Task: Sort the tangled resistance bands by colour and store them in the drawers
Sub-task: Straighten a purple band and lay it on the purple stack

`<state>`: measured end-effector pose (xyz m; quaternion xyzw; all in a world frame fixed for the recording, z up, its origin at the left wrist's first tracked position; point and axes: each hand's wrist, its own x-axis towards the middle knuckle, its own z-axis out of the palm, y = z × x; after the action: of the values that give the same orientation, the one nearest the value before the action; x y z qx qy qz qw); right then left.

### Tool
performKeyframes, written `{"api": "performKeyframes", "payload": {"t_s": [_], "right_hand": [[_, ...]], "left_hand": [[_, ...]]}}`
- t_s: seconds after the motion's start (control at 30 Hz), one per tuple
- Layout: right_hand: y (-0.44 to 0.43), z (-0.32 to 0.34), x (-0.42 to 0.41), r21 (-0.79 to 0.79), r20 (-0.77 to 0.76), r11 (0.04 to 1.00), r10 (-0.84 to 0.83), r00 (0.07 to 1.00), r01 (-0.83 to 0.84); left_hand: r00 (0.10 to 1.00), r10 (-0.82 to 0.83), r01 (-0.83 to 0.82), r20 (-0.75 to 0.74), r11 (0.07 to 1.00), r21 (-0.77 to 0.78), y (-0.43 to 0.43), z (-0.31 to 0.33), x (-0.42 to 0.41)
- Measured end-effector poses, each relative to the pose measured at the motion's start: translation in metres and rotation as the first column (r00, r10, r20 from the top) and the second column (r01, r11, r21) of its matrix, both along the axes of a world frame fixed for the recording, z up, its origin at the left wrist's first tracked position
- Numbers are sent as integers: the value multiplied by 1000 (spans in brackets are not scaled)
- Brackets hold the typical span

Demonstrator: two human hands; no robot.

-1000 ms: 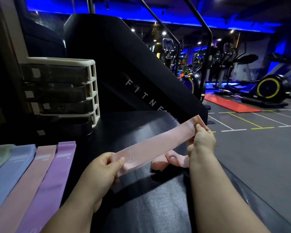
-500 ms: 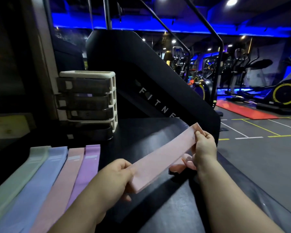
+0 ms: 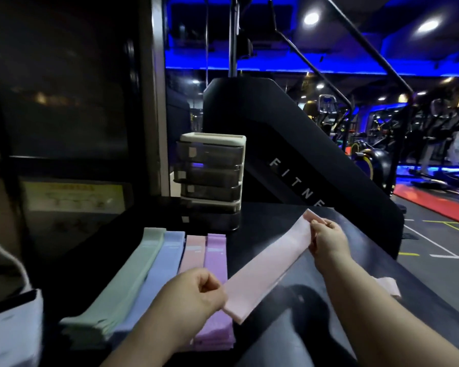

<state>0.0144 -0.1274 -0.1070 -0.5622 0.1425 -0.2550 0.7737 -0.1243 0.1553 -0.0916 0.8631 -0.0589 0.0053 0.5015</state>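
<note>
A flat pale pink resistance band is stretched in the air between both hands. My left hand pinches its near end and my right hand pinches its far end. On the black surface lie sorted piles side by side: green bands, blue bands, pink bands and purple bands. Another pink band lies partly hidden behind my right forearm. The small drawer unit, white-framed with dark drawers, stands behind the piles; the drawers look pushed in.
A black slanted machine panel lettered FITNE rises behind the surface. A dark cabinet stands at the left. A white object sits at the lower left. Gym floor and machines spread to the right.
The view has turned left, bringing all piles and the cabinet into sight. Both hands have carried the stretched pink band left, closer to the sorted piles, keeping their hold.
</note>
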Motion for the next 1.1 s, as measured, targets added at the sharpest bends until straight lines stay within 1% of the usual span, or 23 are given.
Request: {"api": "performKeyframes", "payload": {"t_s": [0.13,0.2,0.3,0.4,0.5,0.57,0.63,0.73,0.83,0.9,0.97,1.1], "right_hand": [[35,-3,20,-57,-69,998,16,997,-20],[51,-2,23,-117,-115,993,14,993,-27],[74,2,27,-189,-183,976,70,981,-105],[92,3,35,-168,-221,967,154,963,-193],[105,0,47,-155,-235,965,171,957,-210],[113,-1,53,-225,-233,939,207,950,-260],[121,-1,58,-330,-217,894,242,946,-304],[131,-3,71,-436,-224,849,219,950,-299],[143,-4,82,-531,-245,785,220,944,-321],[152,-6,88,-575,-245,756,206,948,-313],[161,-9,94,-583,-235,748,217,947,-316],[173,-15,98,-625,-242,705,232,942,-334]], "left_hand": [[999,41,-41,-1,999,31,29,-5,-2],[998,53,-54,20,997,54,41,-6,-5],[996,52,-57,75,996,74,53,-5,-10],[993,59,-69,106,993,93,60,-3,-12],[990,76,-91,122,988,124,68,-5,-13],[983,104,-126,150,981,147,75,-8,-11],[979,111,-140,168,976,168,81,-11,-9],[986,79,-106,147,977,184,86,-13,-7],[994,41,-61,105,979,196,89,-10,-5],[996,34,-48,79,980,191,90,-9,-4],[997,37,-51,72,980,194,88,-8,-4],[998,34,-47,59,969,241,82,-14,-1]]}}
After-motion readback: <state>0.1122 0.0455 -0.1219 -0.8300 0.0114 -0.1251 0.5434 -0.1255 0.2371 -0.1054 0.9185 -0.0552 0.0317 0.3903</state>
